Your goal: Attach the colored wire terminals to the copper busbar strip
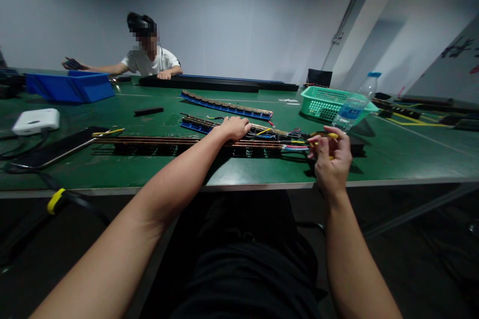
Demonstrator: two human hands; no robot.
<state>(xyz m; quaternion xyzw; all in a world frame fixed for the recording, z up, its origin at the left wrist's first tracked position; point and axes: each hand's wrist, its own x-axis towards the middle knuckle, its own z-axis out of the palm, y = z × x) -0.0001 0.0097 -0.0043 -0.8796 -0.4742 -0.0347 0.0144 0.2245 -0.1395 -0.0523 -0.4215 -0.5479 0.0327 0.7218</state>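
Note:
A long rail with copper bars [179, 141] and black supports lies along the table near its front edge. My left hand [235, 128] rests over its middle, fingers bent around the far side; what the fingertips touch is partly hidden. Coloured wires [295, 148] run from the rail's right end toward my right hand [333, 157]. That hand is closed around yellow-handled pliers [332, 135], whose jaws I cannot make out clearly. Just behind the rail is a shorter blue-based strip [192, 125] with wires, and farther back another blue-based strip [228, 105] lies at a slant.
A green basket [312, 105] and a water bottle [350, 112] stand at right. At left are a blue bin [71, 88], a white box [36, 121] and a black tray-like object [63, 147]. A co-worker [151, 60] sits across the table beside long black rails [217, 83].

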